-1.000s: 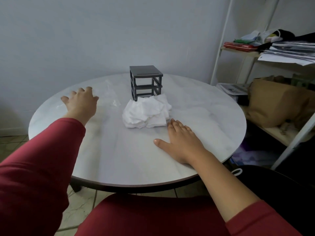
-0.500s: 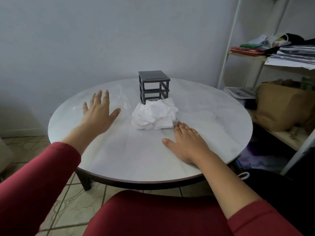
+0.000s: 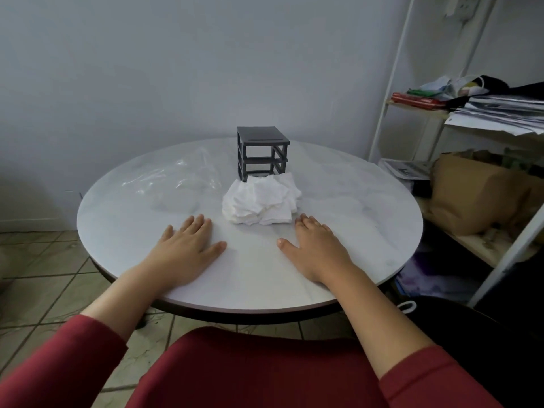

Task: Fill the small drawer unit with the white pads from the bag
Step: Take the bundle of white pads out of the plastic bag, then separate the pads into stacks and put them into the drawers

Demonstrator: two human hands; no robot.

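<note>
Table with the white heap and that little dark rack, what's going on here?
A person sits with the left hand and right hand flat on the round table, holding nothing. The white pads lie heaped just in front of the dark drawer unit, whose frame looks empty. A clear bag lies flat to its left. Filling hasn't started.

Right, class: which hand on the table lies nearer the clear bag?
The left hand: it lies flat on the same side of the pads as the bag; the right hand lies on their other side.
</note>
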